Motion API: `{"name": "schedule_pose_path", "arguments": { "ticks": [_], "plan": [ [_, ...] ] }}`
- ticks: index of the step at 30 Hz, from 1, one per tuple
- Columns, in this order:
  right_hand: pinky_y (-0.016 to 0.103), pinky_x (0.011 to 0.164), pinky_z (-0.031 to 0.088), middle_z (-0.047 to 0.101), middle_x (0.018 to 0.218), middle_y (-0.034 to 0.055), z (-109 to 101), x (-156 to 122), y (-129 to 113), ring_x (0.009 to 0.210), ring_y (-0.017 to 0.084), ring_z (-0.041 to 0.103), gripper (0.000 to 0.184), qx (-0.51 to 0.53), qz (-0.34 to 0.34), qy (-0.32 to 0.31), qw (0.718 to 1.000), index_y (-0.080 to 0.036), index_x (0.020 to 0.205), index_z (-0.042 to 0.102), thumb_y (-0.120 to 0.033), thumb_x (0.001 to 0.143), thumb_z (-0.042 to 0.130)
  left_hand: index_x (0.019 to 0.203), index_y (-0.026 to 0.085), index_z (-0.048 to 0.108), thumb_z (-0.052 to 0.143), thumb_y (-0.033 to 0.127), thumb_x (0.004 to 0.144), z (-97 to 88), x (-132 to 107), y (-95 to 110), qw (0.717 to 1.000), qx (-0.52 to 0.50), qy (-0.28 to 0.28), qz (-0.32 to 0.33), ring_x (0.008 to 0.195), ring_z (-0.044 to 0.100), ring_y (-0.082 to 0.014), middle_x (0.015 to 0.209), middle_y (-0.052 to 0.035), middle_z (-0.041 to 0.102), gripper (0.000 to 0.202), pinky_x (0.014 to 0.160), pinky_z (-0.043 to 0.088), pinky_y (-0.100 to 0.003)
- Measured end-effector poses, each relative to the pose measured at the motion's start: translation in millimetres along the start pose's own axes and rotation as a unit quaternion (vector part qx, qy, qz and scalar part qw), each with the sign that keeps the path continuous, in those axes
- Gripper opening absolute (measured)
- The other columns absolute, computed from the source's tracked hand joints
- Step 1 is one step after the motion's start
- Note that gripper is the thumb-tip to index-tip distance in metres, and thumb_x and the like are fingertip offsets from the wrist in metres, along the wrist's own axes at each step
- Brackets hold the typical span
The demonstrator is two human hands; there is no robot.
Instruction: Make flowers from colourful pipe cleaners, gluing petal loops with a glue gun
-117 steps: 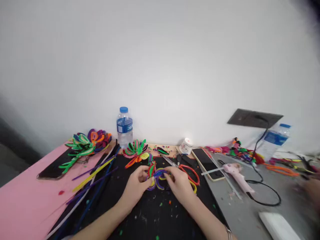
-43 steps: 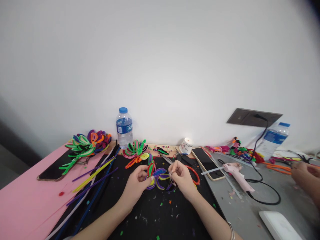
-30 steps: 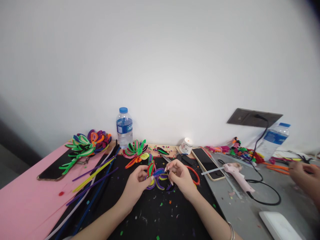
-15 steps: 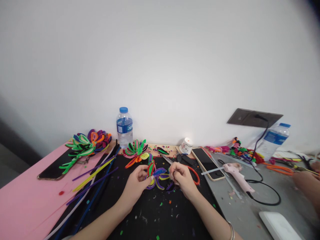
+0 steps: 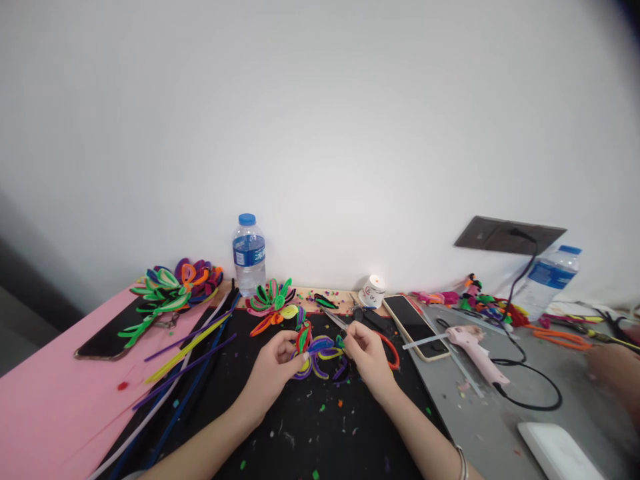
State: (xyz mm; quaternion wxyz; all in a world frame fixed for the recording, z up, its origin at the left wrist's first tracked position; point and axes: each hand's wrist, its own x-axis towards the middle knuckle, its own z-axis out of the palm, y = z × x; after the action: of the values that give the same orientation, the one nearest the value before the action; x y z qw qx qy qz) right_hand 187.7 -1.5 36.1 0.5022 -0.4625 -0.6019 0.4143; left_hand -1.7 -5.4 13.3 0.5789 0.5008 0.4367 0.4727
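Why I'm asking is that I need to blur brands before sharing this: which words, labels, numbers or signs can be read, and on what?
None can be read with certainty.
Blue label on the left bottle: white characters, too small and blurred.
Small white cup: dark and reddish marks, too small.
Blue-banded bottle at the right: any print is too blurred.

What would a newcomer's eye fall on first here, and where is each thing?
Probably the looped purple-and-yellow pipe-cleaner piece at the centre, over the black mat, pinched in the left hand, with the right hand beside it. Next, perhaps, the multicoloured pipe-cleaner flowers at the back left, then the pink glue gun on the grey tabletop at the right.
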Motion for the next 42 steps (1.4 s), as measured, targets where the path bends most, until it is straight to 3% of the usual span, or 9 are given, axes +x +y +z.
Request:
{"name": "schedule_pose_path", "arguments": {
  "ticks": [3, 6, 10, 16, 24, 32, 42],
  "plan": [
    [0.022, 0.045, 0.032, 0.048, 0.065, -0.0021, 0.8, -2.6, -3.2, 0.05, 0.011, 0.041, 0.004, -0.115, -0.069, 0.017, 0.991, -0.018, 0.08, 0.053, -0.021, 0.077, 0.054, 0.09, 0.015, 0.057, 0.068, 0.022, 0.068, 0.9, 0.0, 0.0, 0.999, 0.024, -0.029, 0.005, 0.062, 0.054, -0.0121, 0.064, 0.0039, 0.055, 0.026, 0.06, 0.041, -0.022],
    [0.025, 0.054, 0.042, 0.058, 0.083, 0.0033, 2.6, -6.4, -7.5, 0.063, 0.014, 0.051, 0.021, -0.2, -0.161, -0.017, 0.966, -0.019, 0.096, 0.059, -0.018, 0.075, 0.059, 0.088, 0.015, 0.056, 0.067, 0.019, 0.067, 2.4, -1.2, 0.5, 0.997, 0.052, -0.052, 0.012, 0.061, 0.053, -0.0119, 0.062, 0.0049, 0.052, 0.024, 0.061, 0.041, -0.023],
    [0.03, 0.071, 0.047, 0.06, 0.089, 0.0053, 6.2, -10.0, -11.1, 0.082, 0.018, 0.057, 0.021, -0.217, -0.237, -0.045, 0.946, -0.02, 0.099, 0.059, -0.018, 0.078, 0.06, 0.088, 0.015, 0.055, 0.065, 0.016, 0.068, 3.7, -3.7, -1.2, 0.993, 0.087, -0.078, 0.022, 0.061, 0.052, -0.0119, 0.064, 0.0051, 0.05, 0.023, 0.061, 0.041, -0.024],
    [0.026, 0.062, 0.048, 0.062, 0.08, 0.004, 9.6, -11.1, -13.1, 0.072, 0.016, 0.059, 0.01, -0.241, -0.289, -0.007, 0.927, -0.021, 0.091, 0.06, -0.021, 0.082, 0.058, 0.09, 0.017, 0.055, 0.06, 0.013, 0.068, 5.2, -7.9, -1.5, 0.987, 0.132, -0.09, 0.018, 0.058, 0.048, -0.0107, 0.061, 0.0071, 0.044, 0.023, 0.052, 0.036, -0.02],
    [0.024, 0.055, 0.046, 0.06, 0.073, 0.0033, 10.4, -13.2, -12.4, 0.062, 0.013, 0.056, 0.006, -0.261, -0.274, 0.019, 0.926, -0.018, 0.082, 0.06, -0.018, 0.084, 0.054, 0.092, 0.017, 0.054, 0.064, 0.015, 0.069, 6.1, -7.6, 0.0, 0.992, 0.094, -0.088, 0.018, 0.062, 0.052, -0.0108, 0.064, 0.0056, 0.051, 0.025, 0.057, 0.042, -0.02],
    [0.026, 0.051, 0.04, 0.057, 0.069, 0.0029, 6.4, -10.1, -5.4, 0.053, 0.013, 0.047, 0.009, -0.298, -0.209, 0.048, 0.93, -0.017, 0.078, 0.058, -0.018, 0.084, 0.052, 0.097, 0.02, 0.051, 0.07, 0.024, 0.066, 6.1, -8.2, 4.1, 0.993, 0.008, -0.086, -0.081, 0.075, 0.06, -0.0174, 0.083, -0.0002, 0.058, 0.037, 0.055, 0.054, -0.026],
    [0.024, 0.05, 0.04, 0.053, 0.065, -0.0004, 7.6, -9.8, -1.4, 0.051, 0.012, 0.046, 0.004, -0.303, -0.166, 0.017, 0.938, -0.017, 0.083, 0.058, -0.018, 0.081, 0.055, 0.095, 0.019, 0.051, 0.071, 0.026, 0.068, 2.1, -3.2, 0.6, 0.993, -0.036, -0.084, -0.077, 0.075, 0.064, -0.016, 0.085, -0.0023, 0.067, 0.034, 0.059, 0.051, -0.023]
  ]
}}
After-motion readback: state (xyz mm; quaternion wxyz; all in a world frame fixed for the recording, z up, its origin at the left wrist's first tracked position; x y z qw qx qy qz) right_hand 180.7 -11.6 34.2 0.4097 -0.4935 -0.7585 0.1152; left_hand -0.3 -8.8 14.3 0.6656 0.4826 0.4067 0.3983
